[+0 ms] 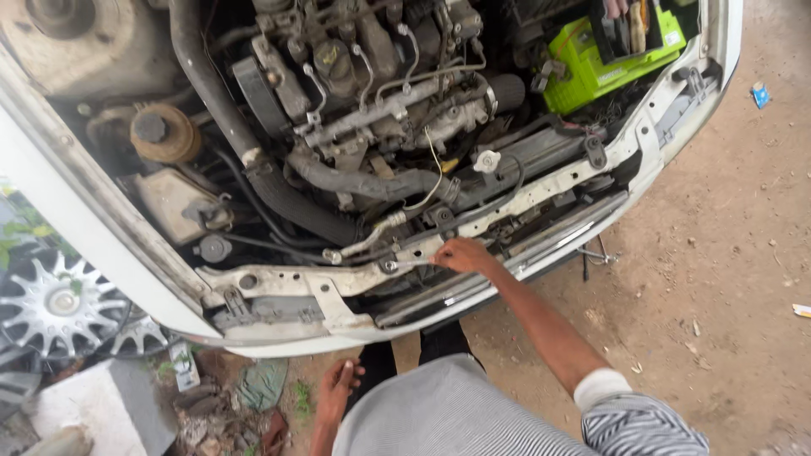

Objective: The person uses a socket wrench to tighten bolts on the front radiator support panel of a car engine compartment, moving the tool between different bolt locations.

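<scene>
Over the engine bay, right hand (460, 254) fingers pinch 1 wrench (405, 264); left hand (335, 390) hangs spread beside 2 hubcaps (59, 300).

Grey-white pinstriped shirt, right sleeve (601, 387) rolled above elbow, dark trousers (443, 341).
</scene>
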